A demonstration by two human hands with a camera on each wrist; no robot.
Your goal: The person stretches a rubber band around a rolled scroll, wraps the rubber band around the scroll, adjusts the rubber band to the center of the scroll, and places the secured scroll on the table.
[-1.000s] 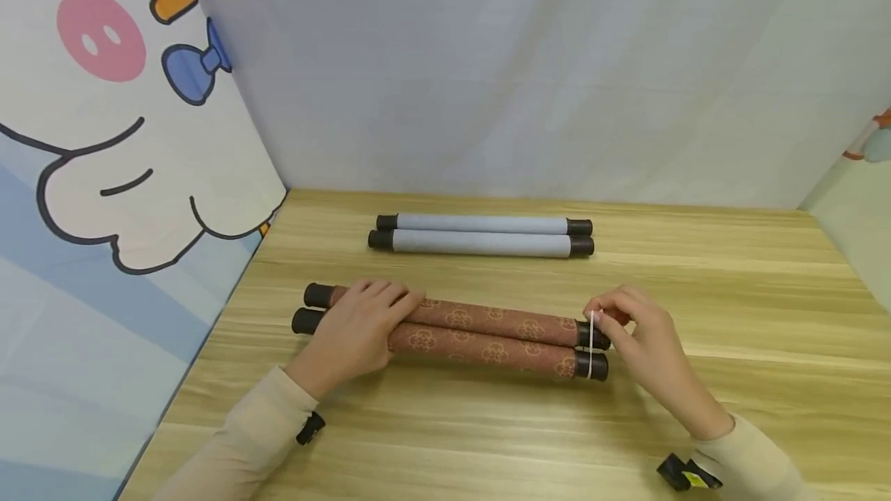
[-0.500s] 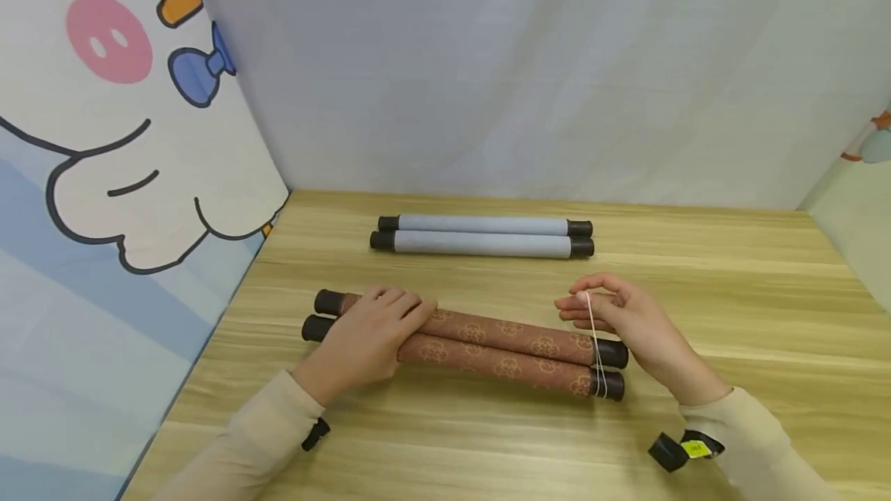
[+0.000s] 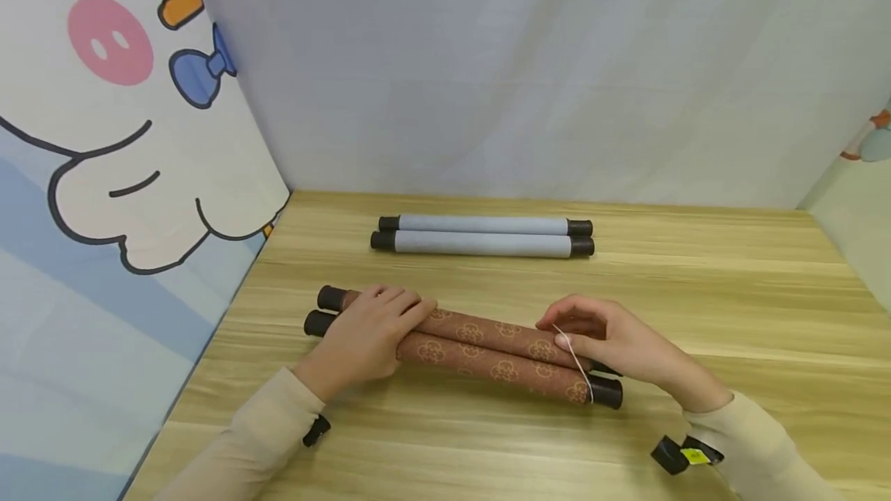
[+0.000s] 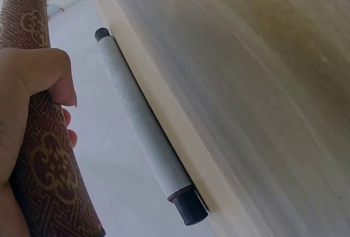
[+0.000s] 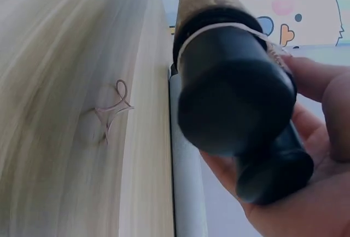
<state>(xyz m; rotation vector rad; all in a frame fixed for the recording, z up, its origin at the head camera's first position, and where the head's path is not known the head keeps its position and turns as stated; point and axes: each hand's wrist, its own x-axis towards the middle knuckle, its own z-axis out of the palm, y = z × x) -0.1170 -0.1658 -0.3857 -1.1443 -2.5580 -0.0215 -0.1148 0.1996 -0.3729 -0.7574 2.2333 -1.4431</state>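
In the head view, a scroll [image 3: 504, 369] covered in brown cloth with gold flower patterns lies as two parallel rolls with black end knobs. My left hand [image 3: 372, 335] grips both rolls left of their middle; in the left wrist view its thumb wraps over the patterned cloth. My right hand [image 3: 612, 335] is at the right end, thumb and fingertips pinching a thin white elastic band [image 3: 580, 366]. The band slants from the fingertips down over the near roll beside its black knob [image 3: 605, 391]. My right hand covers most of the far roll's right knob.
Behind it lies a second scroll [image 3: 483, 243] in pale blue-grey, also two rolls with black ends. In the right wrist view a thin looped band [image 5: 114, 108] shows against the wooden table [image 5: 65, 182]. A white curtain [image 3: 515, 83] stands along the table's back edge.
My right hand first pulled the band up off the right end and away, then came down leftward over the far roll. The scroll's right end has shifted slightly right and nearer.
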